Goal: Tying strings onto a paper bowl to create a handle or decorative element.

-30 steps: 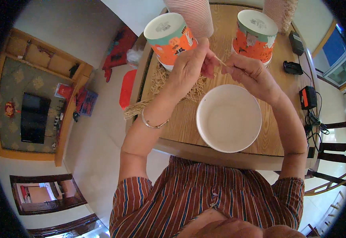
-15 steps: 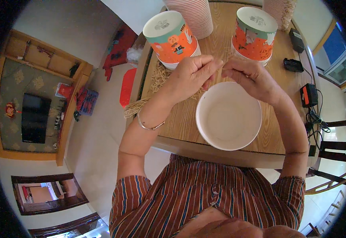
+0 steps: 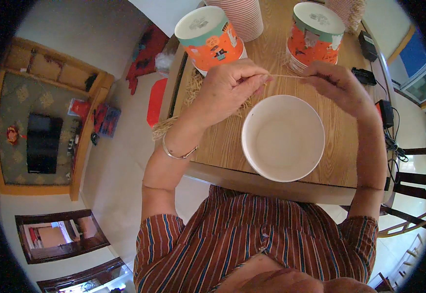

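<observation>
A thin beige string [image 3: 287, 75] is stretched between my two hands over the table. My left hand [image 3: 232, 88] pinches one end of it, and my right hand [image 3: 336, 87] is closed on the other. Just below the string, on the near part of the table, stands a white paper bucket [image 3: 283, 139] with its open mouth up and nothing visible inside. A loose bundle of similar beige strings [image 3: 163, 128] lies by my left forearm at the table's left edge, partly hidden by that arm.
Upside-down orange and green paper buckets [image 3: 208, 36] stand beyond my left hand, with another stack [image 3: 314, 39] beyond my right. Taller stacks of nested paper buckets [image 3: 239, 19] rise behind. Black adapters [image 3: 364, 75] and cables lie along the wooden table's [image 3: 218, 155] right edge.
My hands were close together; now the right one has moved away to the right, and the string shows taut between them. My left hand has shifted slightly left and away.
</observation>
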